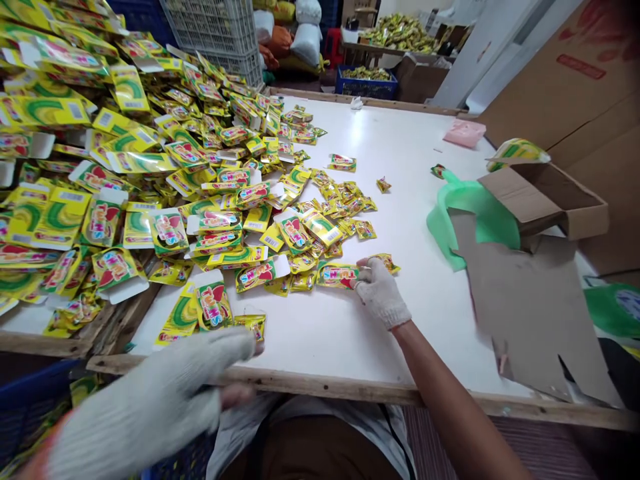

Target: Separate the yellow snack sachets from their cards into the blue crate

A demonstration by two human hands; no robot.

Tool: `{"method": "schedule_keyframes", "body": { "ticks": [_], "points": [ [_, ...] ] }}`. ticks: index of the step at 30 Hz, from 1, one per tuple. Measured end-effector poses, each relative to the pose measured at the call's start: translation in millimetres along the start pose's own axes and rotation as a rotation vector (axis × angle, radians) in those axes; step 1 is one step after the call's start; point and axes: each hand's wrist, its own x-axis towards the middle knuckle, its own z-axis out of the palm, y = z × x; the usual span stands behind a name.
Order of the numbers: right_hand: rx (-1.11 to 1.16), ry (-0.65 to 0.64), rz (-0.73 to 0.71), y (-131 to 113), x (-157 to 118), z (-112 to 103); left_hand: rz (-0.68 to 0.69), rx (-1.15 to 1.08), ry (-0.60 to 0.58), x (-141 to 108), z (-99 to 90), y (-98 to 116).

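Note:
My left hand (165, 387), in a white knit glove with bare fingertips, hovers over the table's front edge. Its fingers are stretched out and the thumb is apart; it is slightly blurred. Just beyond its fingertips lies a small yellow packet (254, 325), beside an upturned "TWINS" box (213, 303). My right hand (383, 297), gloved the same way, has its thumb and fingers closed about the right end of a small yellow-and-green candy box (336, 275). Another yellow packet (391, 263) lies against the far side of that hand.
A large heap of boxes and packets (130, 153) covers the left side. Loose packets (345, 200) spread across the white tabletop (310, 340). On the right are a green plastic scoop-like piece (445, 213), torn cardboard (530, 307) and an open carton (585, 200). Grey crates (215, 33) stand behind.

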Motion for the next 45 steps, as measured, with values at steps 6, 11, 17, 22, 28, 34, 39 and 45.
{"method": "schedule_keyframes", "body": {
  "ticks": [6, 11, 17, 22, 28, 34, 39, 45],
  "points": [
    [-0.312, -0.449, -0.485, -23, -49, -11, 0.047, -0.153, 0.047, 70, 96.5, 23],
    [-0.182, -0.073, -0.400, -10, -79, 1, -0.129, -0.690, -0.018, 62, 139.2, 6],
    [0.081, -0.002, -0.016, 10, -102, 27, -0.162, -0.615, 0.020, 48, 130.6, 1],
    [0.101, -0.062, -0.103, 2, -95, 35, -0.078, -0.428, 0.021, 55, 114.1, -4],
    [0.158, -0.163, -0.056, -11, -80, 29, -0.124, -0.649, 0.016, 63, 112.8, -12],
    [0.040, -0.227, -0.227, -20, -82, 22, -0.033, -0.463, -0.065, 66, 96.0, -3],
    [0.009, -0.287, -0.185, -30, -80, 17, 0.014, -0.386, -0.196, 72, 79.9, 5],
    [-0.028, -0.268, -0.127, -30, -76, 16, -0.020, -0.314, -0.222, 75, 74.7, 2]
  ]
}}
